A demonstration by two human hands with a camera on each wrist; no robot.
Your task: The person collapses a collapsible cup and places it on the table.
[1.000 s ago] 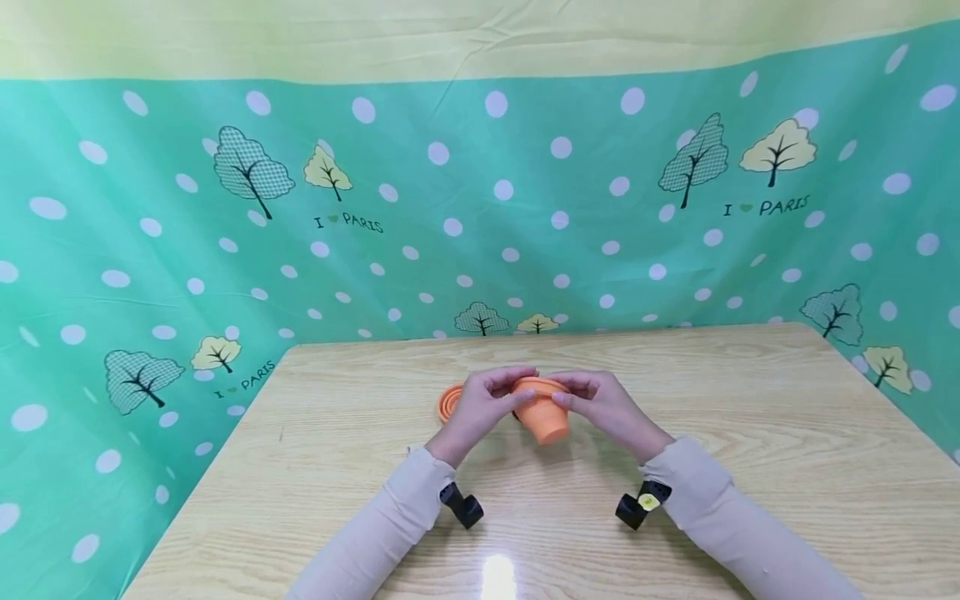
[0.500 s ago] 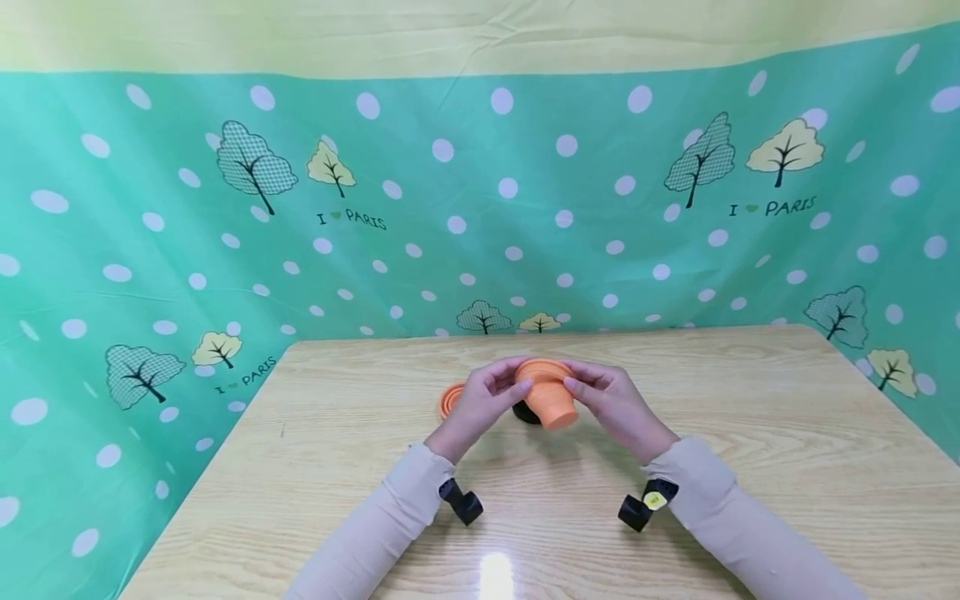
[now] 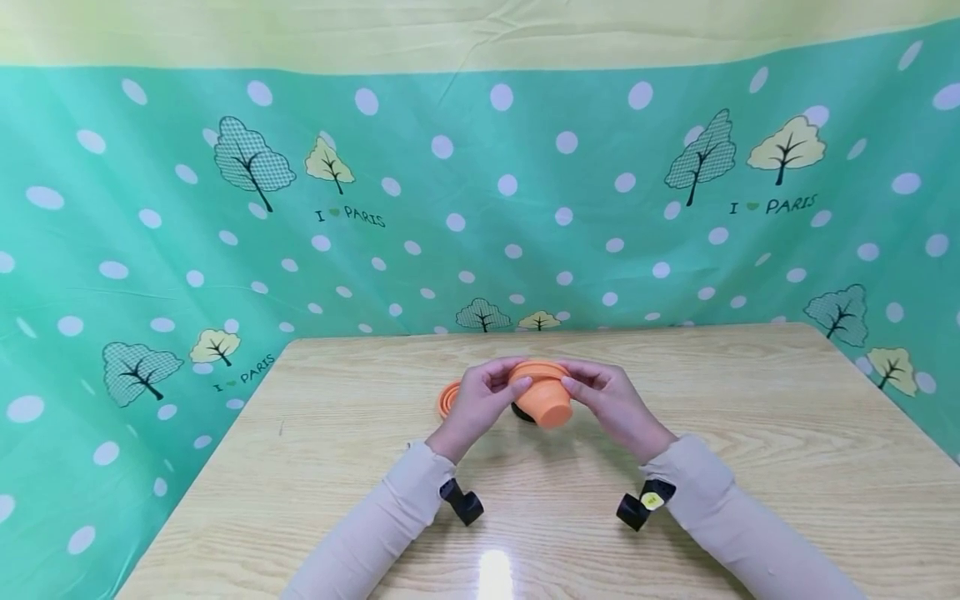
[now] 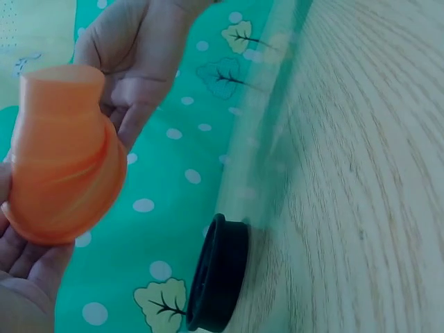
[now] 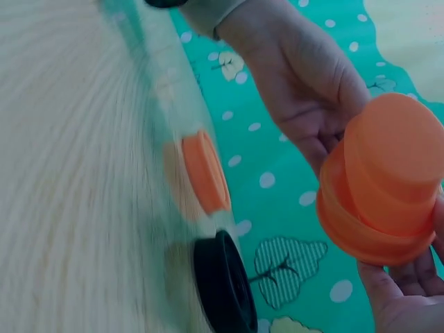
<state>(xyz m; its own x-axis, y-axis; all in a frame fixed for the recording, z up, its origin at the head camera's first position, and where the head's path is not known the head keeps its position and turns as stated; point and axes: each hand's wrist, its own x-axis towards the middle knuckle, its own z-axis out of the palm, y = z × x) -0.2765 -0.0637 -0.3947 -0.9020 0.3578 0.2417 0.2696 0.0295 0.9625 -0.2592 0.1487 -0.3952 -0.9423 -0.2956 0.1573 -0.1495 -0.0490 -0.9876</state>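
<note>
An orange collapsible cup is held above the table between both hands, tilted, with its base toward the head camera. The left hand pinches its wide rim from the left, thumb on the near side. From the right, the right hand grips the same rim, thumb against the outer wall. In the right wrist view the cup wall is partly folded down unevenly near the rim. A crease runs slantwise across the cup in the left wrist view. Below the cup, a black round ring-like piece lies on the table.
A flat orange ringed disc, like a collapsed cup, lies on the wooden table left of the black piece, partly hidden by the left hand. A green dotted cloth hangs behind the table. Black cameras are strapped to both wrists.
Both hands have raised the cup slightly and tipped its base toward the head camera. Its body looks shorter and more folded at the rim. The black piece shows more beneath it.
</note>
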